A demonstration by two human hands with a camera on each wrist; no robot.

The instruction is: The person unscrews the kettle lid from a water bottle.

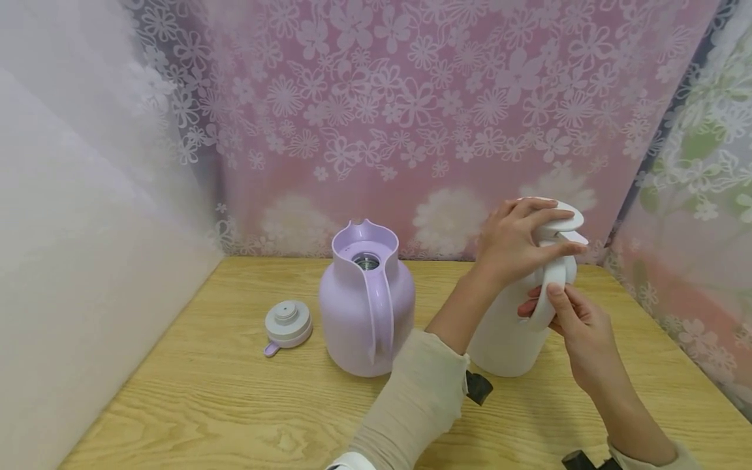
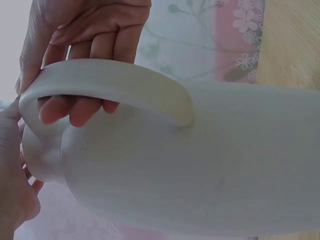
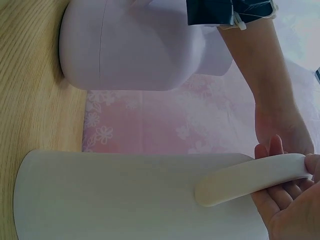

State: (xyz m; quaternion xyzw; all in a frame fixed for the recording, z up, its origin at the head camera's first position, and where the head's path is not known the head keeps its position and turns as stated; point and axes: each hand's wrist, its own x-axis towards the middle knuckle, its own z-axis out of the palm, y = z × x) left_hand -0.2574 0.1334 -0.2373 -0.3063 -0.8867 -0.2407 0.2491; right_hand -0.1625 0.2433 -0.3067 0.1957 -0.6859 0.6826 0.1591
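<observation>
A right hand (image 1: 583, 329) grips the handle (image 1: 553, 274), likely the surest hold on a stiff, smooth white jug (image 1: 506, 349); above it, the left hand (image 1: 510, 241) pinches the lid (image 1: 568, 222).

Here's the table (image 1: 205, 405), pale wood with its grain streaking across, and straight behind it stands a pink backdrop (image 1: 376, 111), thick with white flowers! Left of the table, a plain whitish wall (image 1: 88, 248), softly lit; to its right, a pale panel (image 1: 699, 215) of green leaves and white blossoms. Darker bands (image 1: 182, 98) edge the backdrop.
</observation>
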